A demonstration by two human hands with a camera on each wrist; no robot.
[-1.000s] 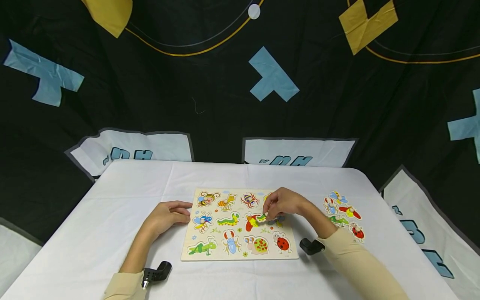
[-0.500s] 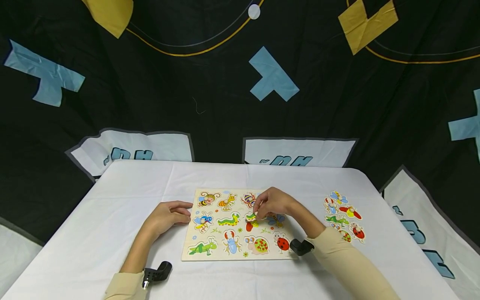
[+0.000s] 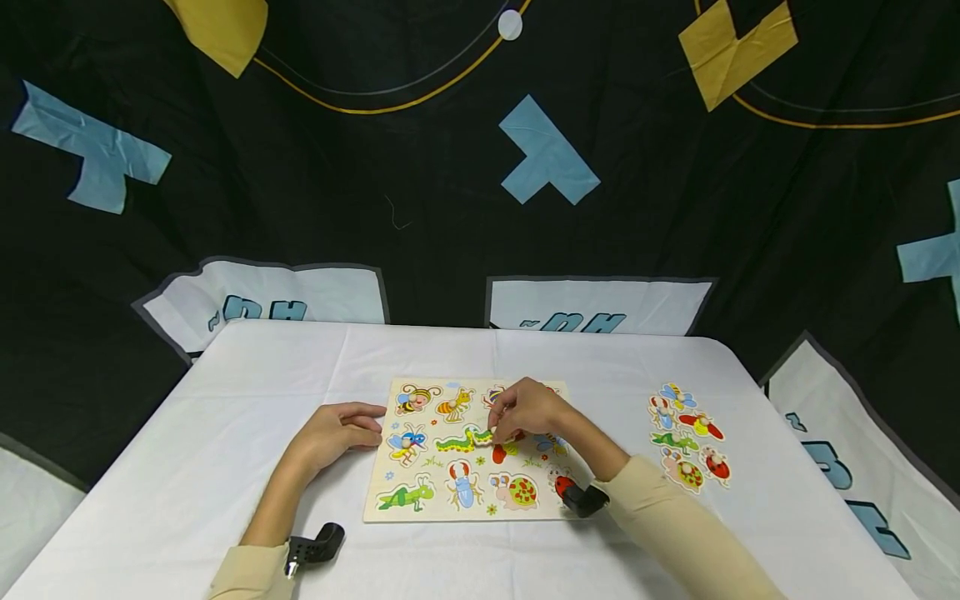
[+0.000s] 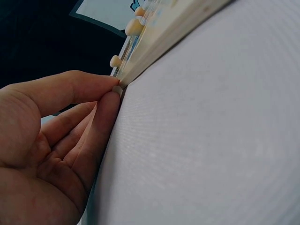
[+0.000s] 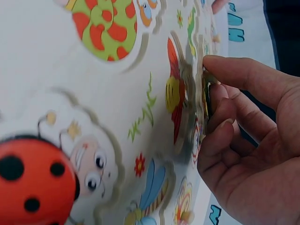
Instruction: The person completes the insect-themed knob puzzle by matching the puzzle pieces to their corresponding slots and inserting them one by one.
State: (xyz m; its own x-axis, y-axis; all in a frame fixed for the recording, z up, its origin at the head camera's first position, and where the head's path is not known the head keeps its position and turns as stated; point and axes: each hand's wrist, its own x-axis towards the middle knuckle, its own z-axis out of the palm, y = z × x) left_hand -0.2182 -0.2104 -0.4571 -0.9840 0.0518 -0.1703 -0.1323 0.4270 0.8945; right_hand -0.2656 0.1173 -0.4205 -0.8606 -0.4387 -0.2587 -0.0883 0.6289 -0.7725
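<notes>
My right hand (image 3: 525, 412) pinches a green caterpillar puzzle piece (image 3: 481, 435) between thumb and fingers. It hangs over the printed caterpillar in the middle row of a wooden insect puzzle board (image 3: 408, 511). In the right wrist view the piece (image 5: 206, 101) shows nearly edge-on, close over the board, mostly hidden by the fingers. My left hand (image 3: 330, 437) stays at the board's left edge. Seen from the left wrist, the thumb and a fingertip of that hand (image 4: 61, 136) pinch the board's edge (image 4: 154, 54). Knobbed pieces (image 4: 134, 27) sit on the board there.
Several loose insect pieces lie right of the board on the white tablecloth (image 3: 600, 367), among them a grasshopper (image 3: 672, 440), a snail (image 3: 684, 471) and a ladybug (image 3: 716, 464). A black cloth backdrop (image 3: 435, 250) hangs behind the table.
My right hand has moved left across the board with the caterpillar piece, from over the red-winged firefly picture to the caterpillar picture. The left hand has kept its place.
</notes>
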